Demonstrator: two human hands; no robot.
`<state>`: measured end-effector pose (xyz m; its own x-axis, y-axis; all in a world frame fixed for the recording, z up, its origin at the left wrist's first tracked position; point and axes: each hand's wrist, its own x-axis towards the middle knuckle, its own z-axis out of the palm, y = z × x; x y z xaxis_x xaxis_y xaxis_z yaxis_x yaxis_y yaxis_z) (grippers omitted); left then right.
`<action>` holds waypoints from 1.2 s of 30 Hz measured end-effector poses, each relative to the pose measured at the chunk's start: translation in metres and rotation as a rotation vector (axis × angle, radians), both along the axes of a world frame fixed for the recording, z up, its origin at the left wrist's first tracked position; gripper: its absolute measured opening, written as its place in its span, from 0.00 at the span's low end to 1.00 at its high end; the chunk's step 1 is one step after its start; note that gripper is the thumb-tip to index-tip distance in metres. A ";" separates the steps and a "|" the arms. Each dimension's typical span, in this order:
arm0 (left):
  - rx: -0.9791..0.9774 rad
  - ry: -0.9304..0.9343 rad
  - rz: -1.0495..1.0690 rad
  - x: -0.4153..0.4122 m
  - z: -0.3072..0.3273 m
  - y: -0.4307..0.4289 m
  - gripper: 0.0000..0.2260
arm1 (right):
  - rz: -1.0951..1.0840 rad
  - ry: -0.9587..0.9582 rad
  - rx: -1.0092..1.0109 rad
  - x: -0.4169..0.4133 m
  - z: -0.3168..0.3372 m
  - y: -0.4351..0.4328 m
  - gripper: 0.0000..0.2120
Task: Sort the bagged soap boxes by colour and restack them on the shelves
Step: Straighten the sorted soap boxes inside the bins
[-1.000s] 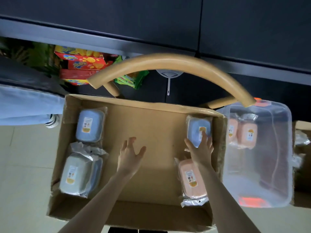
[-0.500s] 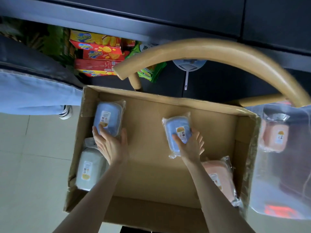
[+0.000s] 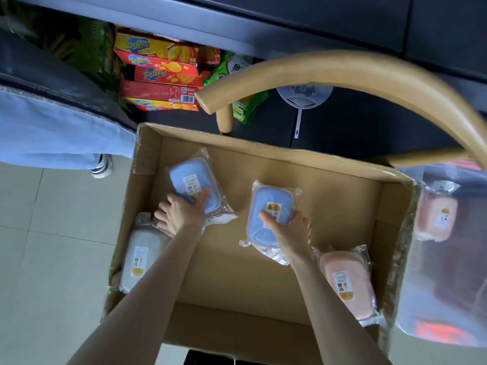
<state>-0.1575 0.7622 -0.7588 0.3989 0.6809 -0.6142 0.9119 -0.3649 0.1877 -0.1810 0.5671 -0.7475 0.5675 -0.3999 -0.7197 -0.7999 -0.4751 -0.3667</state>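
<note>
An open cardboard box [image 3: 311, 164] holds bagged soap boxes. My right hand [image 3: 288, 229] grips a blue bagged soap box [image 3: 268, 206] held above the middle of the box. My left hand [image 3: 181, 213] is closed around the lower edge of a second blue bagged soap box [image 3: 188, 180] at the far left of the box. A white bagged soap box [image 3: 141, 256] lies at the near left, a pink one [image 3: 347, 283] at the near right. Another pink bagged soap box [image 3: 437, 217] sits in the clear plastic bin [image 3: 445, 306] to the right.
A curved wooden chair back [image 3: 342, 72] arcs over the box's far side. Dark shelves behind hold red and yellow snack boxes [image 3: 160, 75], green packets [image 3: 237, 72] and a white hand fan [image 3: 303, 98]. A person's denim leg and shoe [image 3: 101, 165] are at the left.
My right hand lifted the blue soap box from the far right corner and carried it to the middle. My left hand went from empty and open to gripping the far-left blue soap box.
</note>
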 end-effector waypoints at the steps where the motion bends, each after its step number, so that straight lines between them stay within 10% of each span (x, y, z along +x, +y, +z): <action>1: -0.035 0.026 -0.006 0.000 0.001 0.000 0.37 | -0.023 -0.020 0.043 0.000 0.001 0.000 0.34; 28: -0.641 -0.651 -0.342 -0.047 0.220 -0.076 0.28 | -0.271 -0.596 0.277 -0.051 0.212 -0.068 0.13; 36: -0.712 -0.871 -0.515 -0.039 0.323 -0.123 0.33 | -0.344 -0.823 0.266 -0.065 0.317 -0.112 0.30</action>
